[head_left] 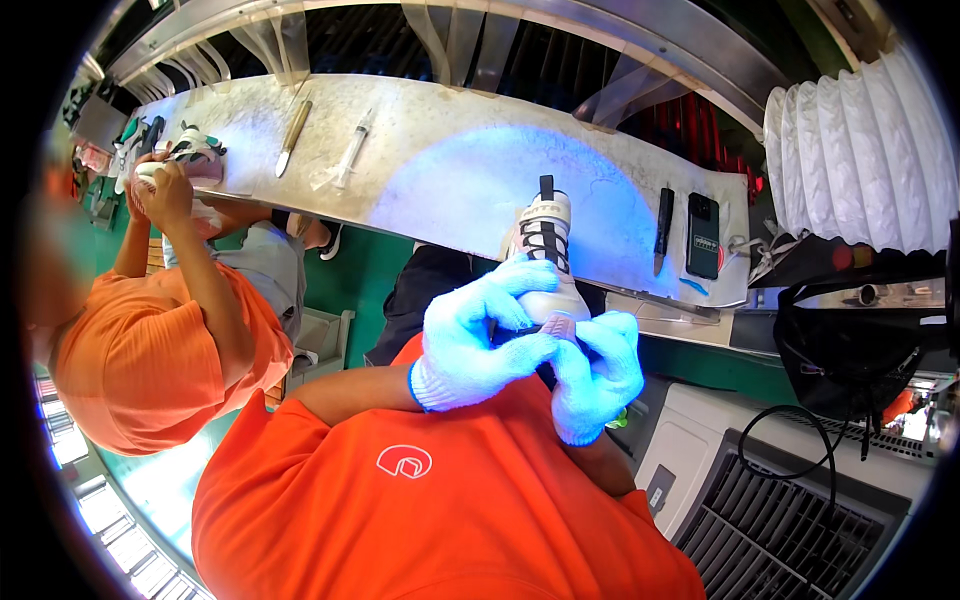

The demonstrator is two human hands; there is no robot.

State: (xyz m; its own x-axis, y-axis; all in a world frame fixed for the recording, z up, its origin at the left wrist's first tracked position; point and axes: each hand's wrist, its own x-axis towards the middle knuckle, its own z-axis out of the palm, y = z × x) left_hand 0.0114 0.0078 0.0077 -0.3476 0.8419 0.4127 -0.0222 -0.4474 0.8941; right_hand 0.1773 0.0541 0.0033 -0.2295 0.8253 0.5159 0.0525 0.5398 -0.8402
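Note:
A white and beige sneaker (543, 240) with black laces and a black heel loop points its toe toward me, its heel end over the table edge. My left hand (480, 325), in a white knit glove tinted blue by the light, is closed on the left side of its toe. Against the toe's front end, my right hand (603, 372) is closed, gloved likewise, with fingers curled. Between both hands shows a small pinkish-brown patch (558, 325); whether it is sole or a separate piece, I cannot tell.
On the worktable (420, 115) lie a wooden-handled knife (294, 138), a syringe (354, 148), a black cutter (663, 230) and a phone (703, 236). A co-worker (170, 340) handles a shoe at left. A white duct (860, 155), black bag (845, 345) and grey vented unit (780, 490) stand right.

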